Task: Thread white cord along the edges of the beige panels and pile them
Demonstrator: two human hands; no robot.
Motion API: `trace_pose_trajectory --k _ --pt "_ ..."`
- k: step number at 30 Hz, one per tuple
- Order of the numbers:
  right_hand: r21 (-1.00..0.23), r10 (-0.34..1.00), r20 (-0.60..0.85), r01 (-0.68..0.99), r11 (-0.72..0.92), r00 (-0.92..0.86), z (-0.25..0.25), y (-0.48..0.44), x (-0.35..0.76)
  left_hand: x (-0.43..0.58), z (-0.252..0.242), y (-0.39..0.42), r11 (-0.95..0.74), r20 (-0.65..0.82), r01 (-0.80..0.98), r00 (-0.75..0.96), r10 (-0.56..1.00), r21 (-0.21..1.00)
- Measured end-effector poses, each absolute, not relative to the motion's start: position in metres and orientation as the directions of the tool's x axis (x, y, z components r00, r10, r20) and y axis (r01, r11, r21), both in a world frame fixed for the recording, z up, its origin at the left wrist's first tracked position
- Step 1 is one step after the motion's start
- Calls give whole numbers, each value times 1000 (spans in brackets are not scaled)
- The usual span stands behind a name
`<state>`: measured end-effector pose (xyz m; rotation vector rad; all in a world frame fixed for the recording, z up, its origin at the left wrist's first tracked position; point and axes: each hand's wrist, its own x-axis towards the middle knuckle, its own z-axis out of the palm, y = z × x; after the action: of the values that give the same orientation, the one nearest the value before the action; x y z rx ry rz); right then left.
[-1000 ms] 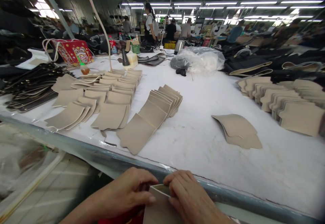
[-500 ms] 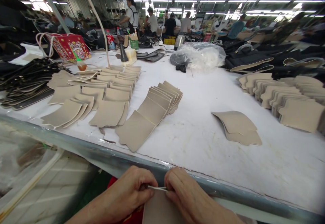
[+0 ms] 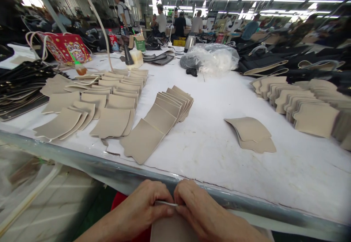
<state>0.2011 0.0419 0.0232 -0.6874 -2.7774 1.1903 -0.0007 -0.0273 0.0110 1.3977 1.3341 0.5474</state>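
Between both hands, just below the table's front edge, is a beige leather-like panel [image 3: 166, 229] with a pale top edge. My left hand [image 3: 150, 201] pinches that edge, thumb in front and fingers folded behind. Close beside it, my right hand [image 3: 193, 205] grips the same edge; its fingertips are partly hidden. The panel's lower part runs out of view. On the table ahead lies a fanned stack of similar beige panels [image 3: 142, 139]. Two more overlapping panels [image 3: 249, 130] rest to the right of it.
Rows of beige panels [image 3: 109, 121] cover the table's left side, and more stand stacked [image 3: 315, 119] at the right. Black pieces [image 3: 19, 88] are piled far left, near a red bag [image 3: 65, 48]. A clear plastic bag [image 3: 211, 59] lies at the back. Several people work beyond.
The panel's top edges, slightly parted before, now look pressed together, and my hands sit closer to each other. The camera view has shifted slightly, moving the table contents left in the picture.
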Motion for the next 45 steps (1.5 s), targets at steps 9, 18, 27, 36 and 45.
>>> trace_pose_trajectory --k 9,18,27,36,45 --pt "-798 514 -226 460 390 -828 17 48 212 5 8 -28 122 -243 423 244 939 898" --pt "-767 419 -126 356 534 -899 21 60 210 0 6 -30 64 -227 494 278 933 867" --pt "-801 470 -185 410 436 -863 14 66 215 5 12 -25 77 -315 624 281 907 777" --pt "-808 517 -229 457 371 -825 21 73 229 18 4 -19 29 -257 602 297 920 798" --pt "-806 482 -147 387 448 -864 14 72 231 20 8 -16 20 -280 630 315 907 777"
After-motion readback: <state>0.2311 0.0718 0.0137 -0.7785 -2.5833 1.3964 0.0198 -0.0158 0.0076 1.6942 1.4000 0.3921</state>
